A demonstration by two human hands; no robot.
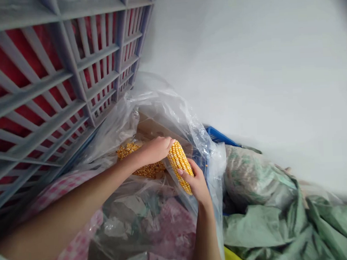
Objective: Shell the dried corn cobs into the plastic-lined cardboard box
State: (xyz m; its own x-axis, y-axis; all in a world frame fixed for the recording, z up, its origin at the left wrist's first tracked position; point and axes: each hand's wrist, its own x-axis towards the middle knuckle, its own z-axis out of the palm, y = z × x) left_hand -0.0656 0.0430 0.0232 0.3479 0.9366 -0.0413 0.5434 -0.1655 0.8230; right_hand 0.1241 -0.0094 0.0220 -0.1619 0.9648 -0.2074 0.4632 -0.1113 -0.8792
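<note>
An ear of corn point(179, 166) with yellow and pale kernels is held at a tilt between both hands. My right hand point(197, 180) wraps round its lower part, with the thumb lying across the kernels. At the upper end, my left hand point(158, 149) is closed with its fingertips pressed against the cob's tip; its palm side is hidden. Loose corn kernels point(149, 171) lie in a heap below my left hand, inside a clear plastic bag point(157, 96) that spreads open around both hands.
A grey plastic crate point(78, 69) with red material behind its slats rises on the left. To the right lie a stuffed woven sack point(254, 176) and green cloth point(262, 226). Part of a blue basket point(220, 136) shows by the white wall point(260, 63). Pink checked fabric point(69, 189) lies under my left arm.
</note>
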